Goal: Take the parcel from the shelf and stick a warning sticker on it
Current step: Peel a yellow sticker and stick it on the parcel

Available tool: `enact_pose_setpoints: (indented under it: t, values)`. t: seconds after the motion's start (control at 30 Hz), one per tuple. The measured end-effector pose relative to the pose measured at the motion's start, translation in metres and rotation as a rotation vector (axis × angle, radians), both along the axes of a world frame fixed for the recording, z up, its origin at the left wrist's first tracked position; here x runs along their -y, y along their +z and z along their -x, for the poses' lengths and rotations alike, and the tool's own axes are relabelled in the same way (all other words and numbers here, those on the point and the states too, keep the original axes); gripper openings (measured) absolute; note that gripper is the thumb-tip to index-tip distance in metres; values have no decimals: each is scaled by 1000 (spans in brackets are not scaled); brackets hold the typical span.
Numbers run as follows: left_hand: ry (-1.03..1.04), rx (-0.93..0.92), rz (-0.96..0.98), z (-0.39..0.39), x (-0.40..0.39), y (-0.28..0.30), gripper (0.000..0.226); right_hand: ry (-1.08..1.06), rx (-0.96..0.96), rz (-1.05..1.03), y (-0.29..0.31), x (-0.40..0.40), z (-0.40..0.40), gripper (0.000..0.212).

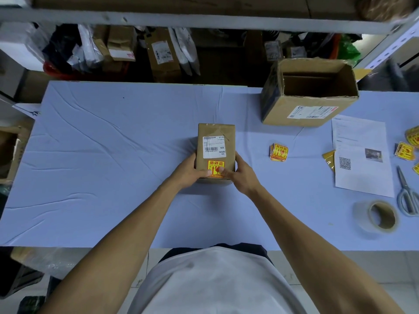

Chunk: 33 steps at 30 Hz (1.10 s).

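Note:
A small brown cardboard parcel [215, 132] with a white shipping label lies in the middle of the blue table [102, 155]. A yellow and red warning sticker [216, 165] sits on its top face, near the edge closest to me. My left hand [188, 171] grips the parcel's left near corner, thumb on the sticker's lower left. My right hand [240, 175] holds the right near corner, thumb pressing the sticker's lower right. A small stack of the same stickers [278, 152] lies to the right of the parcel.
An open cardboard box [310, 96] stands at the back right. A printed sheet [360, 155], more stickers [405, 150], scissors [408, 196] and a tape roll [381, 216] lie along the right side. A shelf [158, 53] with parcels stands behind the table.

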<state>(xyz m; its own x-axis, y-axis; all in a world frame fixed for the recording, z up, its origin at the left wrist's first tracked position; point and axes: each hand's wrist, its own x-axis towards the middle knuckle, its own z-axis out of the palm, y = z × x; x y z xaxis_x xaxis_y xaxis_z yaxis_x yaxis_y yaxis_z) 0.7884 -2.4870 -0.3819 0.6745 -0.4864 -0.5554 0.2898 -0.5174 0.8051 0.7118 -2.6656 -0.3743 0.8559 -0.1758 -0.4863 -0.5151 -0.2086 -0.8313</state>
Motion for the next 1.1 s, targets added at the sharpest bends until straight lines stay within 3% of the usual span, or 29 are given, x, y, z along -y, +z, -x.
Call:
enact_pose_setpoints:
  t: [0.23, 0.37, 0.53, 0.73, 0.83, 0.97, 1.1]
  values:
    - [-2, 127, -113, -3, 1, 3, 75, -8, -4, 103, 0, -1, -3, 68]
    - [17, 191, -184, -11, 0, -1, 63, -76, -14, 201, -5, -1, -9, 59]
    - [0, 201, -206, -14, 10, 4, 71, -21, 9, 121, -8, 5, -10, 75]
    - [23, 213, -190, -17, 11, -1, 47, -75, 28, 219, -13, 1, -18, 51]
    - [-15, 196, -186, -18, 9, 1, 51, -110, 32, 274, -11, 1, -22, 49]
    - [-62, 180, -150, -19, 7, 0, 74, 12, 26, 218, -9, 4, -22, 60]
    - [-9, 187, -154, -15, 10, -5, 63, -38, 11, 274, -10, 2, -25, 52]
